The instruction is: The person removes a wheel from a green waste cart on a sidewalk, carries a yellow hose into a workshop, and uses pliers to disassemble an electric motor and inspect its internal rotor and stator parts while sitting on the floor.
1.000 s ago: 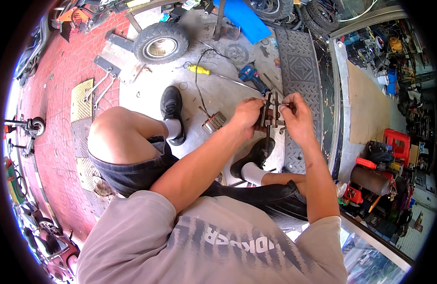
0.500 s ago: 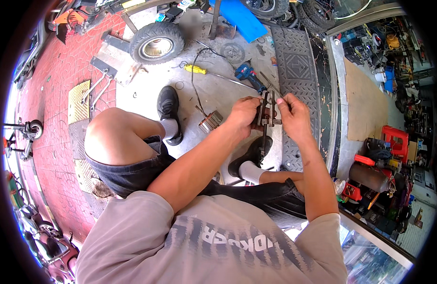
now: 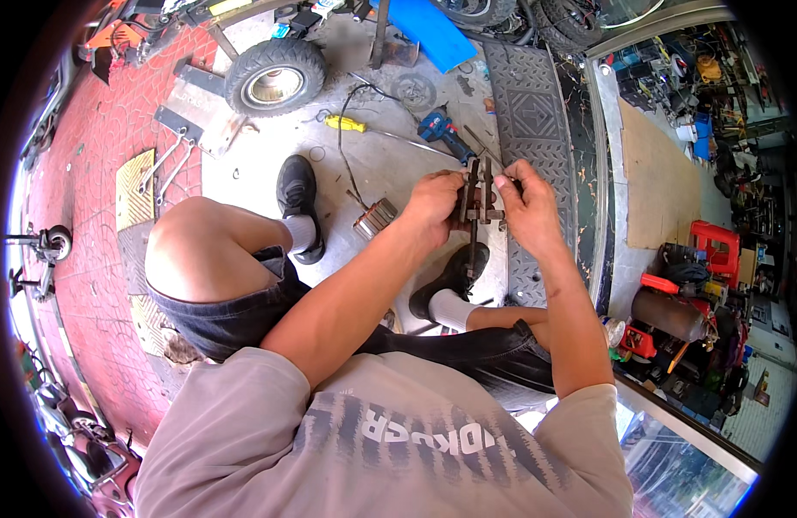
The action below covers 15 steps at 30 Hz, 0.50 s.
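Observation:
Between my two hands, above my right shoe, is a dark metal puller [image 3: 487, 192] with parallel bars, a crosspiece and a long rod pointing down toward me. My left hand [image 3: 436, 204] is closed round its left side; a darker part there is mostly hidden behind the fingers. With thumb and fingers pinched, my right hand [image 3: 531, 203] grips the puller's right side near the top. A ribbed metal motor core [image 3: 376, 219] with a dark cable lies on the floor left of my left hand. Just beyond the puller lies a blue cordless drill [image 3: 446, 135].
A yellow-handled screwdriver [image 3: 345, 123] lies beyond the motor core. Farther left are a small wheel with a tyre [image 3: 275, 79], a metal plate [image 3: 204, 114] and two wrenches [image 3: 176, 161]. A black ramp [image 3: 530, 112] and cluttered shop goods with a red stool [image 3: 716, 248] are at the right.
The view has shifted slightly, so the floor things sit a little farther left. Both hands keep their hold on the puller, which stands a bit more upright.

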Available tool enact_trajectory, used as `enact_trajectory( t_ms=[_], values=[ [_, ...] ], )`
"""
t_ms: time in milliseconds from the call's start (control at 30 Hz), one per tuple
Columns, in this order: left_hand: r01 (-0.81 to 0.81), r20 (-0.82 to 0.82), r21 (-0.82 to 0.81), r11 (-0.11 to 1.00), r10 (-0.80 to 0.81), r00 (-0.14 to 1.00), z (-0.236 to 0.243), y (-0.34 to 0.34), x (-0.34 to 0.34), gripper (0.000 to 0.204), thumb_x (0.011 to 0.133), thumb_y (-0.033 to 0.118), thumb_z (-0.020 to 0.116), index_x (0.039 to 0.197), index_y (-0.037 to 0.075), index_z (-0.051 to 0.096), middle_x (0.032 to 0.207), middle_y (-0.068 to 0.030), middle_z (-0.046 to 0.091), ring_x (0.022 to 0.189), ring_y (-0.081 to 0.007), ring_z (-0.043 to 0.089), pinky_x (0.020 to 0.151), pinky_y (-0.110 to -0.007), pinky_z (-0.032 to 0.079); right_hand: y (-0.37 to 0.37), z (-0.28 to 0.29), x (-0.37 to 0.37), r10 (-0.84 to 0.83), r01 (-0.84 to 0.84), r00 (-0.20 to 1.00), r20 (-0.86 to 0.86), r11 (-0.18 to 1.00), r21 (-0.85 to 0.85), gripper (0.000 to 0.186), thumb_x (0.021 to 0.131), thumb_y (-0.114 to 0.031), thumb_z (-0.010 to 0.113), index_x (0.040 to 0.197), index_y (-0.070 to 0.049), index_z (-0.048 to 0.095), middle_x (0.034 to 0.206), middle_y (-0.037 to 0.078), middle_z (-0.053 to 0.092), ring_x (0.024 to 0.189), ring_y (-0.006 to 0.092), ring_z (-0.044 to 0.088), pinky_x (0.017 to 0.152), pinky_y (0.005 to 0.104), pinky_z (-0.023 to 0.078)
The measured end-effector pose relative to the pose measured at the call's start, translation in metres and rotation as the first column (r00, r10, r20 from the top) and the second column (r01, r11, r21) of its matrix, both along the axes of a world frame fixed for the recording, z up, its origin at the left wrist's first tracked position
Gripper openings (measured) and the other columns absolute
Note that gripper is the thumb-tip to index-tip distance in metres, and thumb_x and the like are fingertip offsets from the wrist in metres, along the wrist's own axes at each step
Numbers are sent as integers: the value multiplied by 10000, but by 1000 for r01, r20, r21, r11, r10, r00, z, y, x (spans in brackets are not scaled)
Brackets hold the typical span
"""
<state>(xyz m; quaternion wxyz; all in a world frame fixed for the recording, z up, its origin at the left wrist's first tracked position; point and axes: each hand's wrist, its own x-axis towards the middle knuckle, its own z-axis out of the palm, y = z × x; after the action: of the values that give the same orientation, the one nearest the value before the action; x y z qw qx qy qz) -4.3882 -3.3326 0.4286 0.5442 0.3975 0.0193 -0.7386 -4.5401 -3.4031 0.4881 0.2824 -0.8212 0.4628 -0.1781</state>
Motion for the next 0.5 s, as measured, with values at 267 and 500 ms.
enact_trajectory(
  t_ms=[267,500],
  values=[
    [59,10,-21,998,-59,998,-8,1,1,300,1099,237,405,1206,68,629,1041,-114,743,860,-269,731,753,-516,570,-4,3,-2,-10,16,996,-84,997,70,210,964,-174,698,922,17,622,725,191,649,647,336,628,635,427,488],
    [42,41,-17,999,-41,998,-12,-1,1,304,1097,241,411,1233,54,609,1021,-124,738,860,-290,732,721,-517,565,4,0,8,6,-8,981,194,1000,12,184,970,-165,694,954,7,630,757,177,662,676,306,654,655,426,502]
  ],
)
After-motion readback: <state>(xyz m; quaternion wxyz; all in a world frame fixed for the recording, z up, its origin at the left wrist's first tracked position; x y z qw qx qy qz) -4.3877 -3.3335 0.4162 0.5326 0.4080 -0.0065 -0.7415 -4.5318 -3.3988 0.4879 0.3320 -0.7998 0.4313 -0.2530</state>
